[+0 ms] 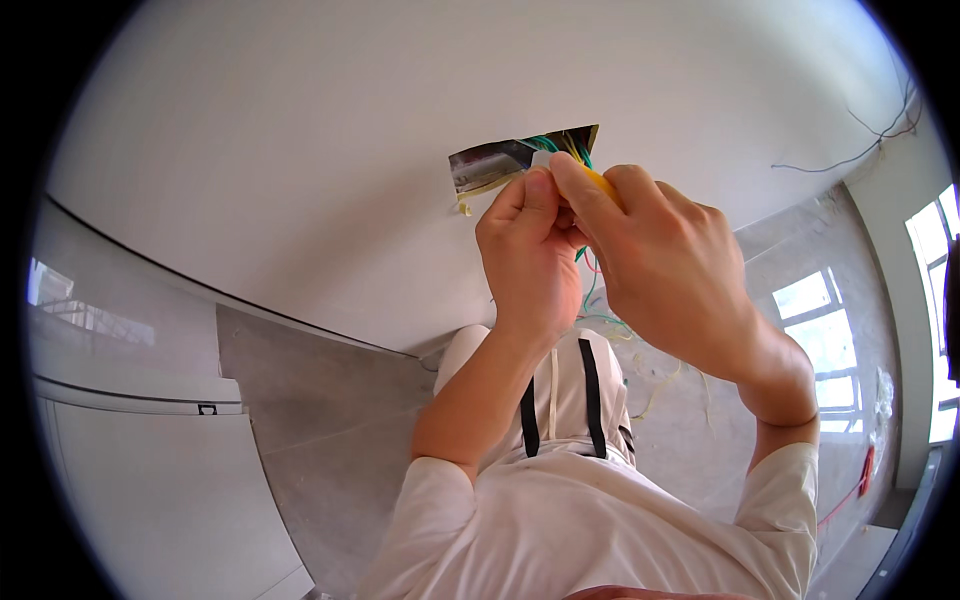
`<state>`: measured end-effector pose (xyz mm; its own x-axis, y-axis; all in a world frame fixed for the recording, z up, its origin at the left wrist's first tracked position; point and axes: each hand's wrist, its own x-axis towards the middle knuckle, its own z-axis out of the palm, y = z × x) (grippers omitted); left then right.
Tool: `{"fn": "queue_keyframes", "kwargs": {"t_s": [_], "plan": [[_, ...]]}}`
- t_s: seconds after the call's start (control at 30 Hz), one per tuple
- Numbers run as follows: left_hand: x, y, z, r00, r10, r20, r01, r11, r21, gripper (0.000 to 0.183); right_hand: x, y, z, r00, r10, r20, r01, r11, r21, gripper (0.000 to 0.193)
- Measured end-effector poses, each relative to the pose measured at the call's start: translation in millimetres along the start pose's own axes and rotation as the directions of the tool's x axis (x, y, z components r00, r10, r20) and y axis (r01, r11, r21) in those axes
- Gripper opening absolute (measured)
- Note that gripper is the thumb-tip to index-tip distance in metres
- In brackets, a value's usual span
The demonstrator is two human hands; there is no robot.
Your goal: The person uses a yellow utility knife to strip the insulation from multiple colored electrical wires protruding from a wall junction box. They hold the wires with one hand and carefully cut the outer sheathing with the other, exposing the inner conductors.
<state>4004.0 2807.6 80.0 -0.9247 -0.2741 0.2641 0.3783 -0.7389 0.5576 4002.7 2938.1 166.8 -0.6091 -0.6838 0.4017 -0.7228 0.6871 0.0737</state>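
Observation:
A rectangular hole (490,165) is cut in the white wall in front of me. Green and yellow wires (583,146) come out of its right part. Just below that opening my left hand (528,245) is closed in a pinch; whatever is in its fingertips is mostly hidden. My right hand (665,255) is wrapped round a yellow tool (603,187), whose kind is covered by the fingers. Both hands meet at the fingertips. A small whitish piece (542,158) shows at the tips. Thin red and green wires (592,268) hang below the hands.
The white wall panel (280,130) fills the far side. Wire scraps (655,390) lie on the grey floor (330,430) to the right of my knees. A white cabinet (150,480) stands at the left. Loose dark wires (840,158) stick out at the far right, near windows.

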Motion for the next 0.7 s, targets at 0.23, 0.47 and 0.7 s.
{"fn": "queue_keyframes", "kwargs": {"t_s": [0.23, 0.47, 0.7], "plan": [[8.1, -8.1, -5.3, 0.997, 0.044, 0.068, -0.042, 0.999, -0.030, 0.036, 1.7, 9.6, 7.6, 0.998, 0.012, -0.055, -0.009, 0.999, 0.054, 0.055], [26.7, -33.6, 10.1, 0.994, -0.113, -0.004, 0.112, 0.991, -0.075, 0.034, -2.0, 31.6, 20.4, 0.993, -0.008, -0.114, 0.011, 1.000, 0.023, 0.059], [-1.6, -56.7, 47.3, 0.996, -0.017, -0.086, 0.029, 0.990, 0.141, 0.033, -39.1, 71.3, 22.8, 0.966, -0.037, -0.254, 0.075, 0.987, 0.142, 0.065]]}}
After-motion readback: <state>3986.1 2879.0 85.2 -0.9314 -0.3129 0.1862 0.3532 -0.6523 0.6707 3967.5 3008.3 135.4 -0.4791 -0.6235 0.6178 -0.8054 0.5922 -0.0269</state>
